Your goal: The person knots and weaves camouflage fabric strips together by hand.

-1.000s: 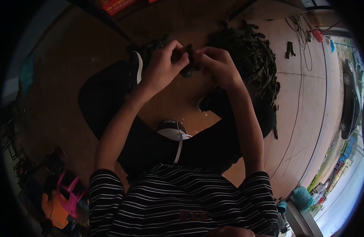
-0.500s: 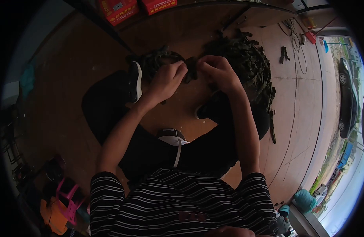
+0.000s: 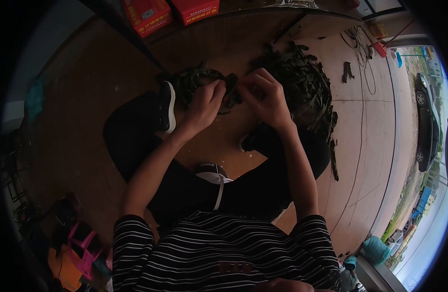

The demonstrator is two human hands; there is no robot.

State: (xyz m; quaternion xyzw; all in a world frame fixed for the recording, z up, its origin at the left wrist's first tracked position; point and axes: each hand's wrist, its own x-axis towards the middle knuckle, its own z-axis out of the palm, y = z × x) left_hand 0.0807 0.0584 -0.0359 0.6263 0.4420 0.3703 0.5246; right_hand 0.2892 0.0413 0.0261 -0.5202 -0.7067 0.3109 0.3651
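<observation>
At 12 o'clock, the left hand (image 3: 203,105) pinches a dark strip (image 3: 231,81); the right hand's (image 3: 269,100) grip cannot be told. Work looks unfinished: the strip isn't set down. Beyond, a small heap (image 3: 189,82) lies toward 11, a larger pile (image 3: 309,80) at 1; shadow and fingers hide details.

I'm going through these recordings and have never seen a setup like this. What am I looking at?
There is no machine: these are a person's bare hands, seen by one head-worn camera looking down over a striped shirt. The left hand holds a small dark green piece; the right hand is close by, its grip too dim to tell. On the floor beyond lie a smaller dark pile and, to the right, a larger heap.
</observation>
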